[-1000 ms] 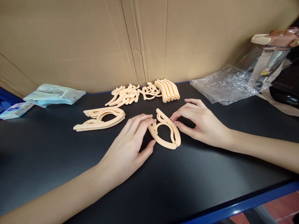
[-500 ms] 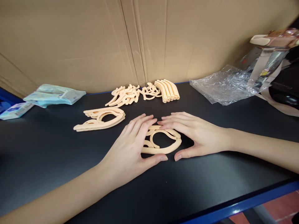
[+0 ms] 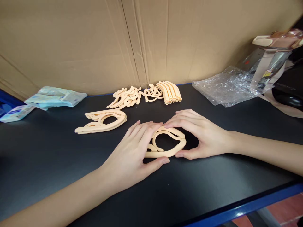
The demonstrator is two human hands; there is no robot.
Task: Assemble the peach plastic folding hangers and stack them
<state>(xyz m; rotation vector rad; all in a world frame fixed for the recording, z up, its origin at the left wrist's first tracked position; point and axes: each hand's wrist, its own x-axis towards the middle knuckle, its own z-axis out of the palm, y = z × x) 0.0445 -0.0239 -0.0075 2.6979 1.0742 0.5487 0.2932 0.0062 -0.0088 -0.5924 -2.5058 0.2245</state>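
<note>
Left fingers [image 3: 150, 128] and right fingers [image 3: 181, 122] clasp between them a likely light, stiff frame [image 3: 170, 153], best gripped by its edges.

Here's your left hand [image 3: 132, 145], bare and slender-fingered, short nail showing on the thumb [image 3: 157, 163]; your right hand [image 3: 197, 134], just as slim and bare; and both forearms [image 3: 265, 153], smooth, slender, uncovered too!

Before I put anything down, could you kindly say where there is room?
Bare tabletop lies between the left hand and the blue front edge, and left of the stacked frames. It is crowded at the back with loose pieces and clear plastic, and around the nearer frame and right hand.
</note>
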